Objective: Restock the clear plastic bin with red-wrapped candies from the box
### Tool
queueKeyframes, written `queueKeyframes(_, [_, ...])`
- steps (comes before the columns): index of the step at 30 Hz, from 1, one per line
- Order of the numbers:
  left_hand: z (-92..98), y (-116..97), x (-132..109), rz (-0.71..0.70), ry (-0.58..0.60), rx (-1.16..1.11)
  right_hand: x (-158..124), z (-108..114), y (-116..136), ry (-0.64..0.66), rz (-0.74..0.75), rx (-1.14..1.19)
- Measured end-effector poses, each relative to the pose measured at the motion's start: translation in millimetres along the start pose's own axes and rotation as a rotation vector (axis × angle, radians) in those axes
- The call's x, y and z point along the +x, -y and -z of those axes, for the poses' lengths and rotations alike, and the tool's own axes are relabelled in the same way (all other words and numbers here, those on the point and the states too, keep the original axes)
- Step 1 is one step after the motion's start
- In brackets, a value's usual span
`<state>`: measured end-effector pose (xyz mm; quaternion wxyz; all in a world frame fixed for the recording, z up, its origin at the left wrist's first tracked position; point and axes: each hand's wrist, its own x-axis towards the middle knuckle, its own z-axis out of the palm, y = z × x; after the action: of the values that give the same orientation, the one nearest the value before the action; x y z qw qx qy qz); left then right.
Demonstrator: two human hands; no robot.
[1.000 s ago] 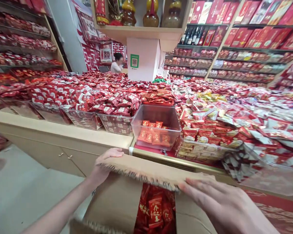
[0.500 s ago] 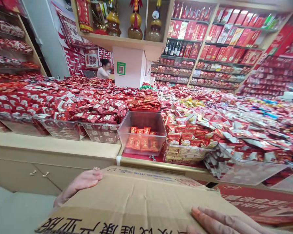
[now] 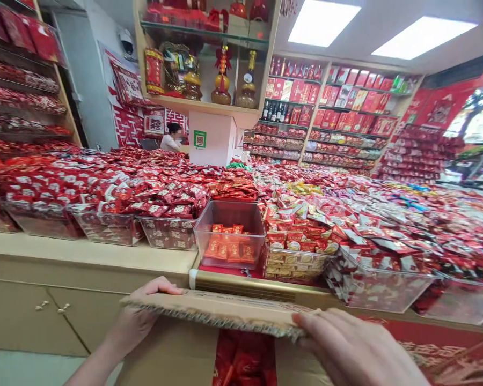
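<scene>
A cardboard box is right in front of me, with a raised flap whose torn corrugated edge faces me. At the flap's left end, my left hand grips it, fingers over the top. My right hand holds the flap's right end, its thumb side at the corner. Through a gap between the inner flaps, shiny red wrapped packets show inside the box. Just beyond, on the counter, a clear plastic bin holds a few orange-red packets at its bottom.
Heaped bins of red sweets line the counter, including durian packets right of the clear bin. A pillar with a code sign carries a display cabinet. A person sits far back. Stocked shelves stand behind.
The flap has been lifted, baring its torn edge and the red packets below. My right hand went from lying flat on the cardboard to gripping the flap. The view tilted up.
</scene>
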<state>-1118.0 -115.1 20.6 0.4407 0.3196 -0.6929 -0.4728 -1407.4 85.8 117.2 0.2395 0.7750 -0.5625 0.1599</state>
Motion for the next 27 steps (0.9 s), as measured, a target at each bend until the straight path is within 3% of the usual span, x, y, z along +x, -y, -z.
queueKeyframes(2, [-4.4, -10.4, -3.4, 0.022, -0.003, -0.036, 11.1, 4.2, -11.0, 0.054, -0.068, 0.062])
queueKeyframes(6, [-12.3, -28.7, -11.2, 0.082, -0.072, -0.159, 47.1, 7.6, -36.6, 0.292, -0.167, 0.231])
queueKeyframes(13, [-6.1, -52.4, -33.5, 0.166, -0.090, -0.361, 87.9, -3.7, -58.8, 0.529, -0.164, 0.657])
queueKeyframes(20, [12.0, -68.8, -52.2, 0.086, -0.158, -0.210, 109.9, -14.4, -51.3, 0.628, -0.192, 0.852])
queueKeyframes(27, [32.4, -88.4, -73.5, 0.051, -0.100, 0.009, 122.9, -15.9, -33.0, 0.834, -0.265, 1.102])
